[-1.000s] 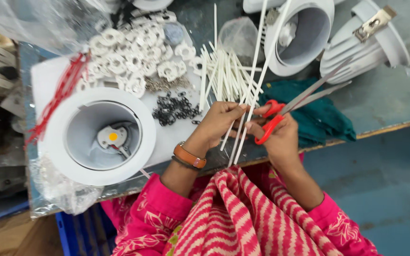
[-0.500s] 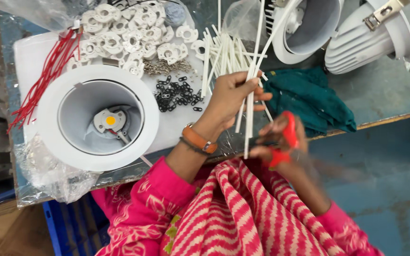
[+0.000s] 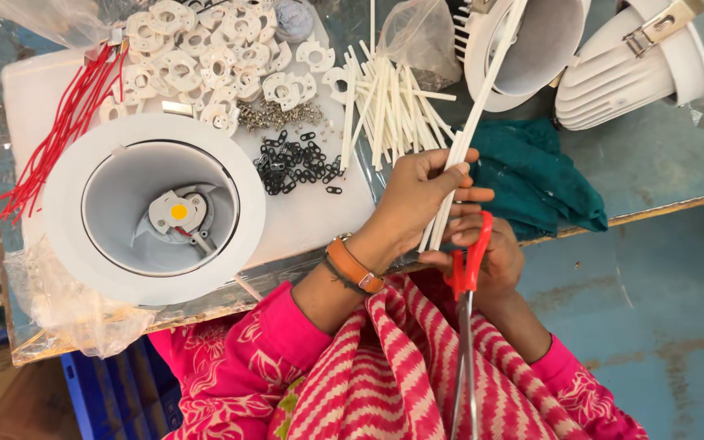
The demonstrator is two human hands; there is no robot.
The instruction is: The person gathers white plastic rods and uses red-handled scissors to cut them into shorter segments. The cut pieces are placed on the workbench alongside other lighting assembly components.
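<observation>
My left hand [image 3: 421, 200], with an orange strap on its wrist, grips a pair of long white tubes [image 3: 476, 122] that slant up to the far right. Just below it, my right hand [image 3: 495, 261] holds red-handled scissors [image 3: 466, 269] whose metal blades point down toward my lap. A heap of short cut white tubes [image 3: 385, 102] lies on the table right above my left hand. A teal cloth [image 3: 531, 175] sits to the right of both hands.
A white round lamp housing [image 3: 152, 210] with a yellow chip stands at the left. Behind it lie red wires [image 3: 59, 130], white plastic rings [image 3: 205, 57], small black clips [image 3: 295, 159] and screws [image 3: 275, 116]. Two more white housings [image 3: 531, 49] [image 3: 637, 65] are at the far right.
The scissors have swung from pointing up at the tubes to pointing down at my lap. My left hand keeps its hold on the long tubes.
</observation>
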